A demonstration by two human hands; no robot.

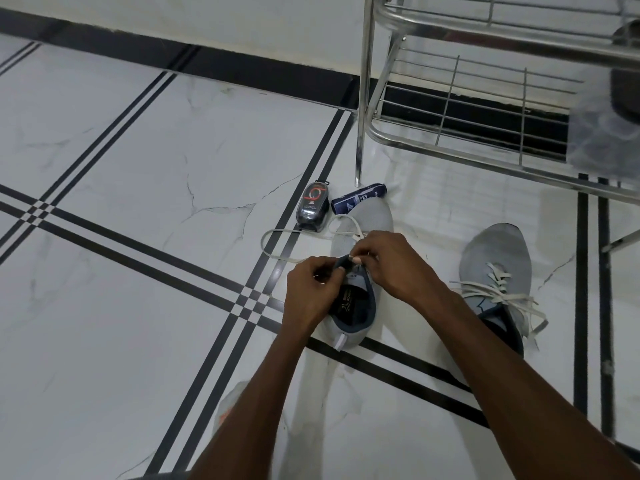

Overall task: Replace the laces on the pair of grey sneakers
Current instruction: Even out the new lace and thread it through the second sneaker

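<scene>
While pinching the near sneaker (360, 237) tongue: both hands (311, 289), white lace (277, 233) trailing.

Near grey sneaker (363, 271): upright on the floor, toe pointing to 12 o'clock, dark blue collar and black insole exposed. A white lace (277, 244) loops out from its eyelet area toward 10 o'clock across the floor. Second grey sneaker (495, 271): lies well apart at 3 o'clock, toe to 12 o'clock, laced with loose white laces (502, 296) spilling toward 4 o'clock.
</scene>
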